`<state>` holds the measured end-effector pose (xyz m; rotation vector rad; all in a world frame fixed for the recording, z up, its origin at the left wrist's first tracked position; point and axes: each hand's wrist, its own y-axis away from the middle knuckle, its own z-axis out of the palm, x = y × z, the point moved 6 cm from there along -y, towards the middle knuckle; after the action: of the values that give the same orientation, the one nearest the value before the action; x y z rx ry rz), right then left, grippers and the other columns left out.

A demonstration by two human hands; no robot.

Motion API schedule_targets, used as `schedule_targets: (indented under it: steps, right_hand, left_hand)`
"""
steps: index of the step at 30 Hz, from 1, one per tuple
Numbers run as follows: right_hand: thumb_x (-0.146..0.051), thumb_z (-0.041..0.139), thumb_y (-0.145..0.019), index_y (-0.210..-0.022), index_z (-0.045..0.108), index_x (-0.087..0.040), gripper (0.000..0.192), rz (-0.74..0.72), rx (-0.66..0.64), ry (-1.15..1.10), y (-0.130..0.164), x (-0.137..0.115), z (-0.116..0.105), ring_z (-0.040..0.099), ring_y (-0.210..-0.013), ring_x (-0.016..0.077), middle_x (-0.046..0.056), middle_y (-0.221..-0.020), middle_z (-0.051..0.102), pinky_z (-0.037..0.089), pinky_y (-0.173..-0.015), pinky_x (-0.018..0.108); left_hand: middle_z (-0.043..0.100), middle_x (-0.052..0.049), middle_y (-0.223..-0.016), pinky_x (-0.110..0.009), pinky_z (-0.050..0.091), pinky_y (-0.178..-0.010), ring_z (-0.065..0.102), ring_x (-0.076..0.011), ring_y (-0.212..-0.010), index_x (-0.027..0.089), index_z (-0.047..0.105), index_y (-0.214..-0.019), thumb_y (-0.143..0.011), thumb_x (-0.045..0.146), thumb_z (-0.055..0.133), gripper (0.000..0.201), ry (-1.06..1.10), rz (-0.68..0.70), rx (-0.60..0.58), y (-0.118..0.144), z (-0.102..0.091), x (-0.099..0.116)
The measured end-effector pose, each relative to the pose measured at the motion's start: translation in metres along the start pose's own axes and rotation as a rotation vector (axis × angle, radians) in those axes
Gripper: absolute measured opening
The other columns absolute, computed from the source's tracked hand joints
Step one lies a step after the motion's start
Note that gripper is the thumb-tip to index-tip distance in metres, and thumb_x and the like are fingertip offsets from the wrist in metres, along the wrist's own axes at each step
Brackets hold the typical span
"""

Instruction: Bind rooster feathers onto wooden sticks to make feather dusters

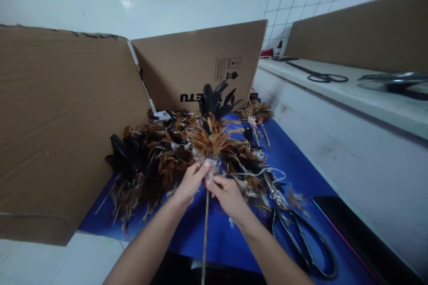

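Note:
Both hands grip a feather duster (216, 140) at the base of its brown and black feathers, where pale wrapping covers the stick. From there the thin stick (205, 236) runs down toward my body. My left hand (193, 180) pinches the wrapping from the left, thumb on top. On the right side, just below, my right hand (227, 193) closes thumb and fingers on the same spot. Loose brown and black feathers (170, 164) lie in a heap behind and left of the hands. Scissors with black handles (312, 242) rest to the right.
Cardboard panels (60, 129) stand at the left and back of the blue surface (284, 142). Bundled feathers on sticks (256, 116) lie at the back right. A white ledge (347, 93) holds another pair of scissors (321, 75). A black flat object (354, 231) lies at the right.

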<state>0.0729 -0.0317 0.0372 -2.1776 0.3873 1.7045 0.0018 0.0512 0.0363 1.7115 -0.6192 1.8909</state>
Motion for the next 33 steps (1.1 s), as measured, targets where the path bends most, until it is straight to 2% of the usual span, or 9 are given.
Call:
schedule_targets:
  steps: [3,5,7,9,11,16,21,26,33]
  right_hand:
    - [-0.034,0.050,-0.082,-0.052,0.052,-0.018,0.034,-0.046,-0.044,0.059,-0.005,0.001,-0.004,0.044,-0.049,0.0102,-0.004,-0.048,0.048,0.034,-0.050,0.022]
    - [-0.036,0.047,-0.083,-0.062,0.060,-0.017,0.031,-0.038,-0.066,0.074,-0.012,0.006,-0.016,0.049,-0.050,0.0112,-0.003,-0.053,0.055,0.037,-0.052,0.022]
    - [-0.037,0.045,-0.085,-0.076,0.065,-0.017,0.030,-0.033,-0.011,0.138,-0.021,0.012,-0.037,0.054,-0.055,0.0133,0.000,-0.063,0.063,0.041,-0.055,0.024]
    - [-0.035,0.043,-0.086,-0.082,0.065,-0.018,0.028,-0.086,0.076,0.353,-0.033,0.015,-0.058,0.058,-0.061,0.0151,0.001,-0.069,0.066,0.043,-0.060,0.026]
    - [-0.028,0.042,-0.087,-0.087,0.065,-0.018,0.025,-0.175,0.068,0.614,-0.045,0.015,-0.066,0.060,-0.068,0.0161,0.003,-0.076,0.067,0.044,-0.066,0.027]
    - [-0.008,0.046,-0.079,-0.093,0.067,-0.020,0.028,-0.302,-0.124,0.859,-0.073,0.023,-0.050,0.058,-0.089,0.0178,0.006,-0.092,0.065,0.041,-0.081,0.028]
    - [-0.005,0.051,-0.076,-0.084,0.067,-0.020,0.024,-0.365,-0.278,1.016,-0.086,0.034,-0.031,0.054,-0.086,0.0202,0.008,-0.088,0.061,0.039,-0.076,0.029]
    - [-0.011,0.046,-0.083,-0.079,0.062,-0.019,0.018,-0.379,-0.269,1.076,-0.085,0.030,-0.037,0.052,-0.085,0.0198,0.008,-0.086,0.059,0.038,-0.074,0.028]
    - [-0.014,0.041,-0.085,-0.084,0.058,-0.019,0.017,-0.348,-0.151,1.025,-0.077,0.008,-0.066,0.055,-0.082,0.0189,0.006,-0.082,0.062,0.041,-0.075,0.028]
  left_hand:
    - [0.058,-0.001,-0.067,-0.021,0.041,-0.059,0.052,-0.0092,-0.061,0.012,0.061,-0.073,-0.074,0.045,0.062,0.033,0.067,-0.009,-0.056,-0.009,0.009,0.005]
    - [0.059,-0.001,-0.067,-0.022,0.044,-0.059,0.054,-0.0097,-0.060,0.012,0.059,-0.073,-0.073,0.045,0.063,0.034,0.146,-0.029,-0.053,-0.015,0.008,0.007]
    - [0.059,-0.001,-0.067,-0.023,0.047,-0.058,0.056,-0.0105,-0.059,0.013,0.056,-0.076,-0.072,0.046,0.065,0.034,0.222,-0.040,-0.025,-0.021,0.002,0.007]
    - [0.056,0.001,-0.066,-0.021,0.046,-0.048,0.054,-0.0091,-0.052,0.015,0.052,-0.078,-0.070,0.046,0.067,0.036,0.266,-0.029,0.019,-0.027,-0.005,0.006]
    - [0.053,0.003,-0.063,-0.017,0.037,-0.036,0.048,-0.0064,-0.045,0.016,0.049,-0.078,-0.070,0.047,0.066,0.037,0.285,-0.026,0.054,-0.031,-0.012,0.004]
    - [0.046,0.006,-0.058,-0.012,0.023,-0.029,0.039,-0.0030,-0.037,0.018,0.043,-0.078,-0.072,0.046,0.064,0.036,0.292,-0.068,0.085,-0.033,-0.021,-0.006]
    - [0.045,0.007,-0.058,-0.012,0.023,-0.028,0.038,-0.0030,-0.036,0.018,0.043,-0.079,-0.073,0.047,0.063,0.036,0.271,-0.066,0.085,-0.033,-0.024,-0.012]
    - [0.046,0.006,-0.058,-0.012,0.023,-0.029,0.038,-0.0033,-0.037,0.019,0.043,-0.081,-0.074,0.048,0.062,0.035,0.288,-0.074,0.087,-0.035,-0.025,-0.017]
    - [0.048,0.006,-0.059,-0.012,0.024,-0.029,0.039,-0.0036,-0.038,0.019,0.042,-0.081,-0.075,0.047,0.061,0.034,0.314,-0.049,0.091,-0.035,-0.025,-0.017]
